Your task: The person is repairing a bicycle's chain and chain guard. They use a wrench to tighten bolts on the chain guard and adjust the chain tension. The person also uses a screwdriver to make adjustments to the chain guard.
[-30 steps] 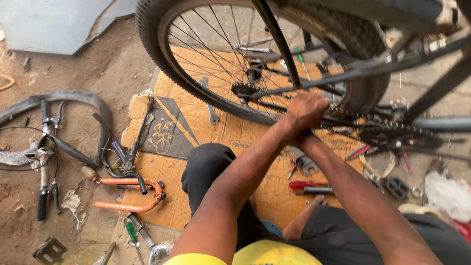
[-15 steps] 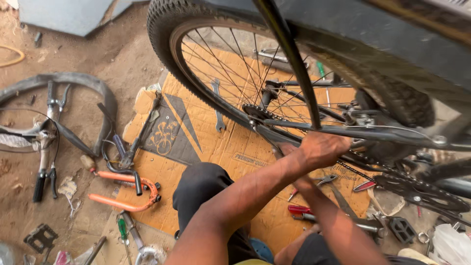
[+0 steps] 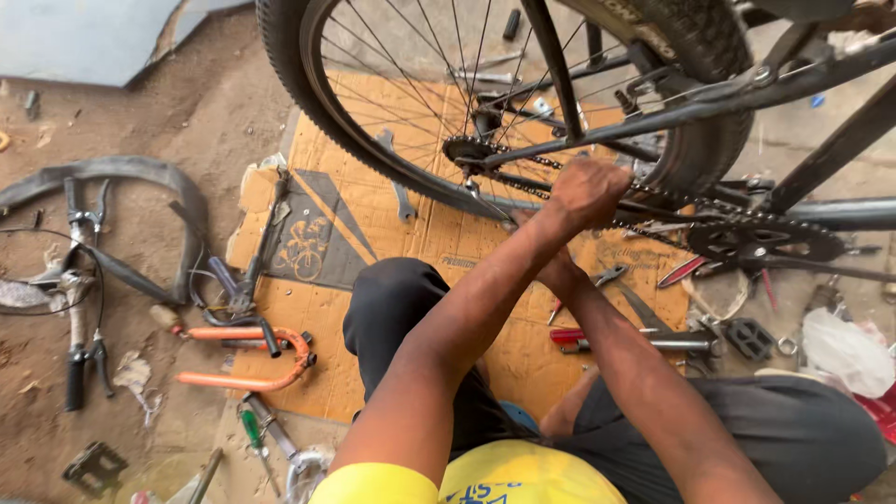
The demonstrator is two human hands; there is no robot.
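Left hand [image 3: 586,191] fingers curl closed beside one chain [image 3: 597,191]; right hand's [image 3: 553,271] fingers hidden, grip untellable, one wheel [image 3: 308,103]

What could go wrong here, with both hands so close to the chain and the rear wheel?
1. The left hand is closed on the frame tube right beside the chain. If the wheel turned, its fingers could probably get pinched at the sprocket.
2. The right hand is mostly hidden under the left arm, near the spokes, so a slip might catch it.
3. Loose tools lie on the cardboard around the knees, such as the red-handled tool; shifting could mean pressing on one.
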